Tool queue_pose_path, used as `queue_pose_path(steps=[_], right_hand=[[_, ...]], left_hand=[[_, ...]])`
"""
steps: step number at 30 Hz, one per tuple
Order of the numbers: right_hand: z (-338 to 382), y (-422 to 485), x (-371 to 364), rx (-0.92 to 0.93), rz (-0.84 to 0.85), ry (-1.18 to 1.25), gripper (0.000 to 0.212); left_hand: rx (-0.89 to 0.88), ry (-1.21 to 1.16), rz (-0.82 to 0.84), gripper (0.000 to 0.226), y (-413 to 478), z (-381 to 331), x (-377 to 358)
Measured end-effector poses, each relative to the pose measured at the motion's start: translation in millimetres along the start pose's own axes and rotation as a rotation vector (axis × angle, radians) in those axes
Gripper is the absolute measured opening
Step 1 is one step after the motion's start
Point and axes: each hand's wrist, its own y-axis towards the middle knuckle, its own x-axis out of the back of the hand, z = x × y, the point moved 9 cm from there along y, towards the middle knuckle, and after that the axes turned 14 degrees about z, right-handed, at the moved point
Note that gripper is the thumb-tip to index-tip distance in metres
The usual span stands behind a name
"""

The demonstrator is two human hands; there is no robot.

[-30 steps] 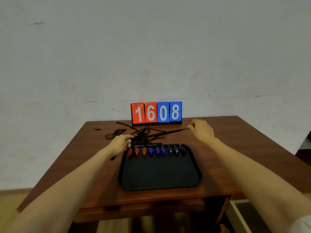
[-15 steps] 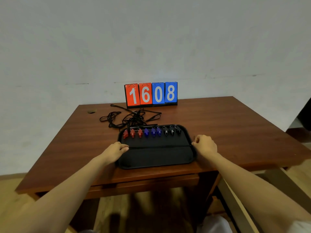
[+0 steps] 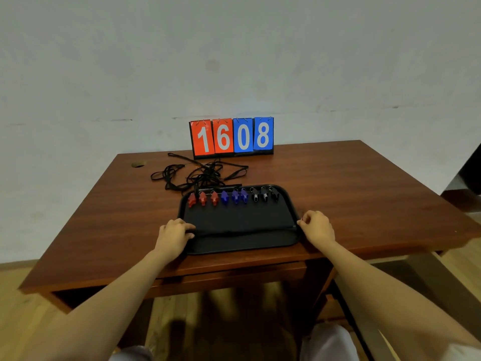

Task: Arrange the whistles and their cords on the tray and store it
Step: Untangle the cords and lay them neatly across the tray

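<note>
I see a brown wooden table (image 3: pixel 338 183). A score board (image 3: pixel 231 136) stands at its back edge, two red cards and two blue, reading 1608. A small round thing (image 3: pixel 138 164) lies near the far left corner. Behind is a pale wall (image 3: pixel 234 61).

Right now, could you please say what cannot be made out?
Head view:
Left hand, right hand: grip on the straight cord across the tray, ends hidden under them.
Tangled cords: which whistles they join, too small.
Brown speck, table's far left corner: too small to name.
</note>
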Motion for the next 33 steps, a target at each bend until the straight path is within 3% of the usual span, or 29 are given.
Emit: queue_pose_path(steps=[6, 14, 21, 27, 33], right_hand=[[-0.1, 3.6, -12.5, 0.039, 0.014, 0.031, 0.015], [-0.8, 12.9, -14.5, 0.044, -0.007, 0.058, 0.020], [2.9, 12.7, -16.3, 0.073, 0.000, -0.006, 0.002], [40.9, 2.8, -15.8, 0.224, -0.078, -0.327, 0.021], [111.1, 11.9, -35.3, 0.420, 0.043, -0.315, 0.018]], left_hand=[[-0.021, 0.010, -0.040, 0.033, -3.4, 1.1, -4.7], [-0.053, -0.112, -0.072, 0.033, -8.2, -1.3, -7.4], [0.030, -0.022, -0.078, 0.033, -8.6, -6.5, -3.9], [-0.092, -0.013, -0.117, 0.046, -7.6, -40.8, 0.3], [-0.236, -0.089, -0.077, 0.045, 13.5, -85.2, 14.8]])
